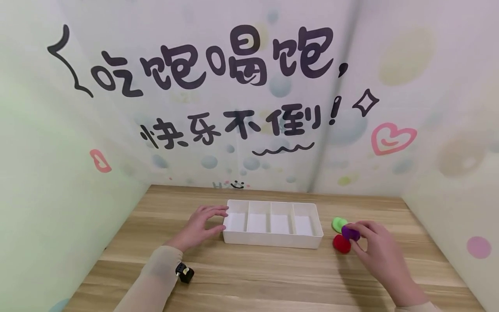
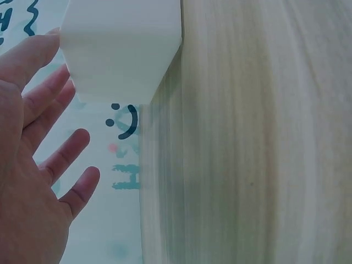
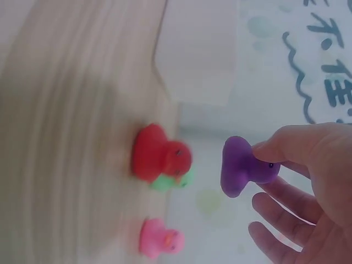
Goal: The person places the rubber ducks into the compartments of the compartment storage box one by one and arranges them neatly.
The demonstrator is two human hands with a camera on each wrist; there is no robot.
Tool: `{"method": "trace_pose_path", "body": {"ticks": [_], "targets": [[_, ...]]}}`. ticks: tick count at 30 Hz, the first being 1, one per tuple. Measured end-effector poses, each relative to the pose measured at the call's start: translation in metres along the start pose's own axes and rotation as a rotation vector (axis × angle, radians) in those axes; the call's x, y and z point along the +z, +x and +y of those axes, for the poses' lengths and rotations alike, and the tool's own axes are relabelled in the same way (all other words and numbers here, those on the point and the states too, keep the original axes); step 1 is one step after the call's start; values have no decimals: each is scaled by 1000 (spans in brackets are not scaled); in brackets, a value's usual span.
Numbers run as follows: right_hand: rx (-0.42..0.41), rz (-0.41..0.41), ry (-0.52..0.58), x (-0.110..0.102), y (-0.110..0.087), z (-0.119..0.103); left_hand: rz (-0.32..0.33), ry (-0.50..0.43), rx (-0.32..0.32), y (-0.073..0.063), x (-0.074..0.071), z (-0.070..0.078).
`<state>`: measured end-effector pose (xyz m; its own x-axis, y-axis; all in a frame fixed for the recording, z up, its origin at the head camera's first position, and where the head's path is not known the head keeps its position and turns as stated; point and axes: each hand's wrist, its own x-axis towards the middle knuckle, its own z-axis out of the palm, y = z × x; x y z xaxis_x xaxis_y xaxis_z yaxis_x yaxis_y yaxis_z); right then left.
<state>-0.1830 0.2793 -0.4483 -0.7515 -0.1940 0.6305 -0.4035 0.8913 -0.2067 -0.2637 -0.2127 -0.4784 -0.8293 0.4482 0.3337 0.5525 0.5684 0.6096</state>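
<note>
- Apparently at rest, the left hand [image 1: 198, 227] is at nine o'clock of the white tray [image 1: 273, 239], fingers spread, the thumb and nearest fingertips at its end wall; whether they press on it I cannot tell
- Mid-table, the tray stands upright with its four compartments in a row, and every duck that shows is outside it, so the work looks barely begun
- Just past the tray's right end, the green duck [image 1: 338, 224] lies near three o'clock of it, partly hidden
- Closer to the person, a little past three o'clock, the red duck [image 1: 341, 245] sits on the wooden table [image 1: 253, 281]
- Above these, the right hand [image 1: 382, 253] pinches the purple duck [image 1: 350, 233] between thumb and finger, its other fingers apart; that duck is off the table, the one pick-up made
- At six o'clock of the red duck in the right wrist view, the pink duck [image 3: 158, 239] stands on the table; red, green and pink appear left to handle
</note>
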Motion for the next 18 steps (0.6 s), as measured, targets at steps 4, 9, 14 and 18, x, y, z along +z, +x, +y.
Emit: {"method": "trace_pose_path", "body": {"ticks": [4,9,14,18], "targets": [[13,-29,10,1,9,-11,-8,-1,-7,0,-1,1],[8,-53,18,2,20,-21,-2,-1,1,0,0,2],[-39,-17,48,3,30,-32,-4,-23,1,0,0,1],[-47,-4,71,6,38,-44,-7,-26,-4,0,1,0]]}}
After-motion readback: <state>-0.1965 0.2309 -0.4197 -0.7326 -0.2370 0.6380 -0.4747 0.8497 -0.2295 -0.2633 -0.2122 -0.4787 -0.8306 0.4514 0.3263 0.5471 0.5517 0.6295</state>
